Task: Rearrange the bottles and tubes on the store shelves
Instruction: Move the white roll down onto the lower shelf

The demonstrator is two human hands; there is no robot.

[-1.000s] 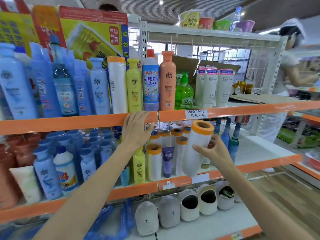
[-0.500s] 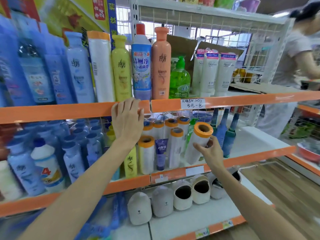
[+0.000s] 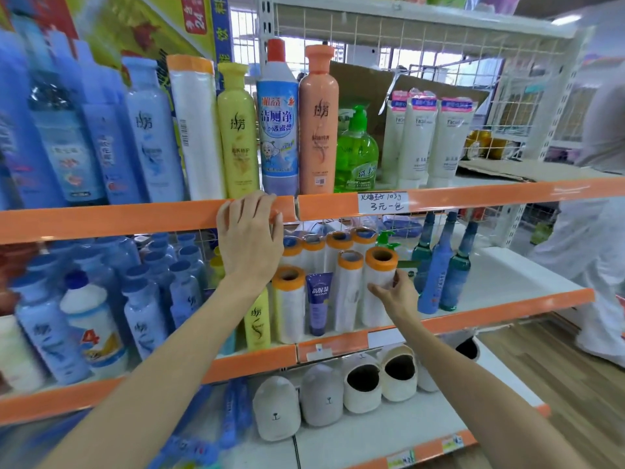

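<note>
White roll [image 3: 378,292] with orange rim at the right hand [image 3: 397,294]; purple tube [image 3: 318,302] left of it; orange shelf edge [image 3: 111,220] under the left hand [image 3: 250,245].

Bright, even daylight comes through the white wire-grid back panel [image 3: 439,45], washing out the view behind it. Shadows are soft under the orange-edged shelves [image 3: 101,220]. The blue plastic bottles [image 3: 44,130] at far left are blurred, and wide-angle distortion bows the edges.
</note>
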